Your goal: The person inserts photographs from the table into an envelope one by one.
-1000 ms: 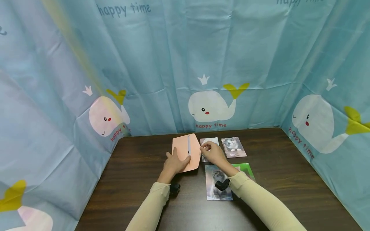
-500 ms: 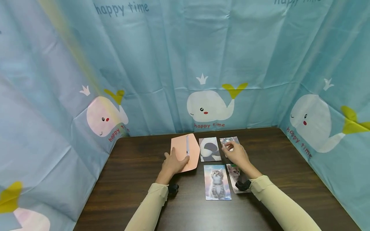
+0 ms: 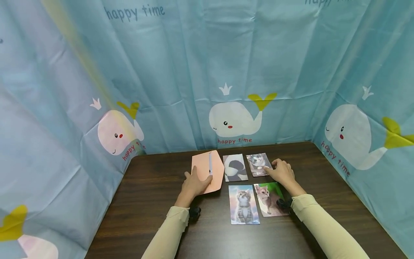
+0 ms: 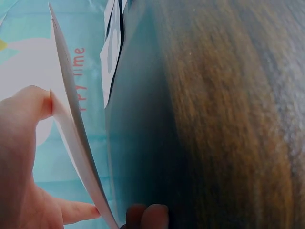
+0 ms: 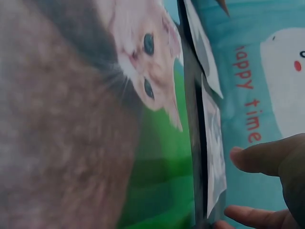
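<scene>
A peach envelope stands tilted above the table at the back, its pointed flap towards the right. My left hand grips its near-left part, thumb on the upper face at a pale slit; in the left wrist view other fingertips show at its underside. My right hand reaches to the right edge of a grey-and-white kitten photo card, thumb tip at its lower right corner. Thumb and finger stand apart in the right wrist view.
Left of that card lies a card with a black-and-white picture. Nearer are a tabby kitten card and a green-backed kitten card, partly under the right wrist's black camera. A blue whale-print curtain surrounds the dark wooden table.
My right hand has moved right, from beside the envelope across the upper cards to the far card's right edge, uncovering the pictures. The left hand and envelope have stayed put.
</scene>
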`<state>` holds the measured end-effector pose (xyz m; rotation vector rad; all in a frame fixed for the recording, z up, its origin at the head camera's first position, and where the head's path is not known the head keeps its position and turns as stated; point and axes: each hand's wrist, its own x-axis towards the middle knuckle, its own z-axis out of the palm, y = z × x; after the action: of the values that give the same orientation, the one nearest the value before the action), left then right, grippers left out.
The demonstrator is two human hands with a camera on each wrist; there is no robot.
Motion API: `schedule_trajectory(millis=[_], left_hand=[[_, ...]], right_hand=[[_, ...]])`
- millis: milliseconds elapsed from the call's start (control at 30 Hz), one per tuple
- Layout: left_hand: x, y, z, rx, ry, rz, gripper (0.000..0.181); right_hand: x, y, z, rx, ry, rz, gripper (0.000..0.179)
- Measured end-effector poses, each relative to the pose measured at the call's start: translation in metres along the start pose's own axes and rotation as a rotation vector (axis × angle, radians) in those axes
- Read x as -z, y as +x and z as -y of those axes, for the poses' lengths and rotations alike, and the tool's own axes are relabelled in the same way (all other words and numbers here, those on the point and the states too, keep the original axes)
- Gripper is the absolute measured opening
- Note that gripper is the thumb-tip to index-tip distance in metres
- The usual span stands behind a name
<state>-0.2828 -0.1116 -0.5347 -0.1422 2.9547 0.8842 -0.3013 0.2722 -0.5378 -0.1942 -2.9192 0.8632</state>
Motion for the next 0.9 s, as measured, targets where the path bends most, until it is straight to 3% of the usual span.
schedule_trajectory(millis=[400,900], left_hand=[[0.0,0.0,-0.001,0.003,-0.023,-0.005,0.106],[-0.003,0.001,0.0,-0.016,-0.003,-0.036,0.106]], right_hand=[[-0.003,0.014,0.003,-0.05,-0.025,0.056,0.079],[-0.013,0.01,0.0,-0.082,-0.005,0.03,0.069]])
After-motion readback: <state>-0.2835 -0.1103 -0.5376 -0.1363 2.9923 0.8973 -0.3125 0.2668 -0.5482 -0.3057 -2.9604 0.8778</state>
